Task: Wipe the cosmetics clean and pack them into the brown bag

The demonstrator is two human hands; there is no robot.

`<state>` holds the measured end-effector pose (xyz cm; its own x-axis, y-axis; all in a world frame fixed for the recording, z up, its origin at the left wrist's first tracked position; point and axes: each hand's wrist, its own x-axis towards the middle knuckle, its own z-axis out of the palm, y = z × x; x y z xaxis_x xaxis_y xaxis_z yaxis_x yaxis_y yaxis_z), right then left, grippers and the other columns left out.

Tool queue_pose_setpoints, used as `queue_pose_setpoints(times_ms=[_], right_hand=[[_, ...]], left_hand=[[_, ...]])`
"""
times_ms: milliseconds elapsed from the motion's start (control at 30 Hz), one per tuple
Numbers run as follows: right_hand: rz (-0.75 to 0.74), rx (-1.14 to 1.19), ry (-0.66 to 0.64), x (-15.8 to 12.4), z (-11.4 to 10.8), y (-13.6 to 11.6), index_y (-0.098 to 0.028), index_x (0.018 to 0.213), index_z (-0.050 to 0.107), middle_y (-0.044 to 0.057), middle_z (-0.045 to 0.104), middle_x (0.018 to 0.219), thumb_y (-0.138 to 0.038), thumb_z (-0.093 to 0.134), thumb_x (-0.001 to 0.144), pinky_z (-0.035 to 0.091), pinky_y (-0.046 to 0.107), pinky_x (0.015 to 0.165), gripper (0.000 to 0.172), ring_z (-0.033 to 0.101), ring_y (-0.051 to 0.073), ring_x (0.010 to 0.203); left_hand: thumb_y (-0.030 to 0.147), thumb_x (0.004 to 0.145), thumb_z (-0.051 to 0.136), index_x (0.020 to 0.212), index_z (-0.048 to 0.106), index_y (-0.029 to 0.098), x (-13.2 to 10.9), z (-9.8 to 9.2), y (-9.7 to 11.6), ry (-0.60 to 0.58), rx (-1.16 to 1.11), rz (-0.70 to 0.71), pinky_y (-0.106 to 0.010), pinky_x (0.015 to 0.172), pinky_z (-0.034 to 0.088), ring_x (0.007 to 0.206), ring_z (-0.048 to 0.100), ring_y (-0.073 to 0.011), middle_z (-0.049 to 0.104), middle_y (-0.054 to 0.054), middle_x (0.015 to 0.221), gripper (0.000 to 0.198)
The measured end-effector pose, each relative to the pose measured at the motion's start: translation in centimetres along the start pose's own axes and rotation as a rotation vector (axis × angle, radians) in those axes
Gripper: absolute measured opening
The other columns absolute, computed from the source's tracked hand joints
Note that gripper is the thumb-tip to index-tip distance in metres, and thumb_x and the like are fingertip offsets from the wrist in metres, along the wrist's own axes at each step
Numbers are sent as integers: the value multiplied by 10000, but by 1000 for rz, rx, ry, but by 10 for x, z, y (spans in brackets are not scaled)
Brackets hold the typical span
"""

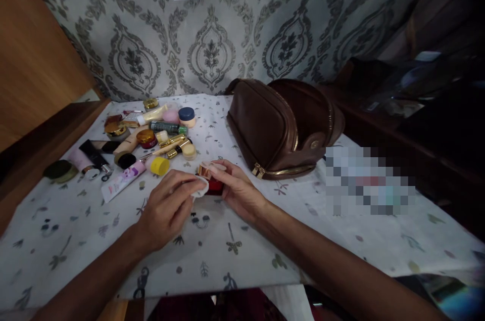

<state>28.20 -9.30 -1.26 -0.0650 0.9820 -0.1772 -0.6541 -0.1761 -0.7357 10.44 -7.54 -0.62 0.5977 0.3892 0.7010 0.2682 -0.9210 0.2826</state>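
My right hand (237,188) grips a small red bottle with a gold cap (212,183) just above the table. My left hand (168,207) pinches a white pad or tissue (200,190) and presses it against the bottle's left side. Both hands meet near the middle of the table, in front of the brown bag. The bottle is mostly hidden by my fingers.
A brown zipped toiletry bag (280,126) lies right of the hands. Several cosmetics are scattered at the left: a white tube with a yellow cap (131,175), jars, a blue-lidded pot (187,116), a green bottle (168,128). A patterned white cloth (242,255) covers the table; patterned wall behind.
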Motion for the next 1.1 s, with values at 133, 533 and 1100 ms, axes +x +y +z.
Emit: queue_pose_setpoints(times_ms=[133, 533, 1100], right_hand=[[4, -3, -112, 1, 0, 3, -187, 873, 711, 7, 711, 869, -416, 862, 643, 476, 288, 808, 358, 623, 161, 834], [-56, 17, -33, 2, -3, 1, -210, 908, 668, -4, 716, 897, -343, 894, 627, 483, 270, 806, 384, 638, 145, 846], [47, 44, -129, 3, -3, 5, -178, 891, 697, 20, 735, 902, -379, 857, 660, 506, 300, 846, 345, 649, 167, 860]], left_hand=[[-1, 909, 473, 1237, 595, 224, -1, 1, -2, 27, 38, 4, -346, 805, 527, 971, 618, -200, 633, -84, 1066, 417], [7, 904, 482, 1149, 630, 140, 0, 4, 4, -66, 74, 92, -352, 775, 527, 918, 590, -213, 646, -115, 1013, 316], [-29, 893, 491, 1207, 603, 171, -3, 1, -4, 43, 55, -3, -329, 814, 511, 974, 603, -194, 621, -97, 1071, 389]])
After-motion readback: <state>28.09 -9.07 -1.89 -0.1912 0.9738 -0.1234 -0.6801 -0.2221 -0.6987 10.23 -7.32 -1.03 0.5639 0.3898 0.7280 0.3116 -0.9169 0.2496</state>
